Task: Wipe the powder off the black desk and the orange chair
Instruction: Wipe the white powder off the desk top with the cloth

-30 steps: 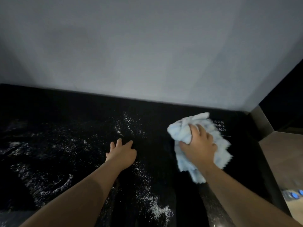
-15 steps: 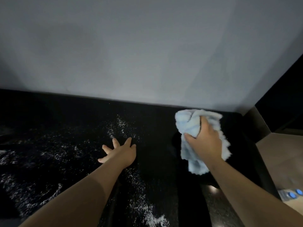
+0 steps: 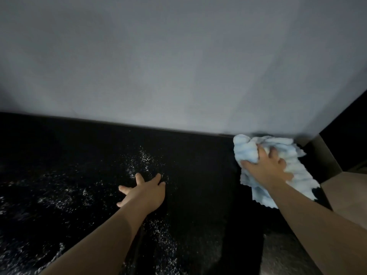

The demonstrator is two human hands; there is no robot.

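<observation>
Two bare hands work over a black worktop [image 3: 198, 175]. The right hand [image 3: 266, 169], fingers curled, bunches a soft, light blue cloth [image 3: 297, 171] at the far right corner by the wall. The left hand [image 3: 145, 191] lies flat, fingers spread, holding nothing. White powder [image 3: 143, 161] speckles the left and middle. No orange chair shows. The limp cloth likely handles best wadded under the palm.

Cloth pushed to the far right corner

The right hand [image 3: 266, 167] has slid the bunched light-blue cloth [image 3: 278, 169] away from the person and rightward across the desk [image 3: 198, 175], so its far edge now touches the grey wall [image 3: 178, 66]. The small white label once beside this hand is now out of sight. The left hand [image 3: 145, 192] has gone from closed fingers to a spread, flat palm among the powder [image 3: 143, 159].
</observation>
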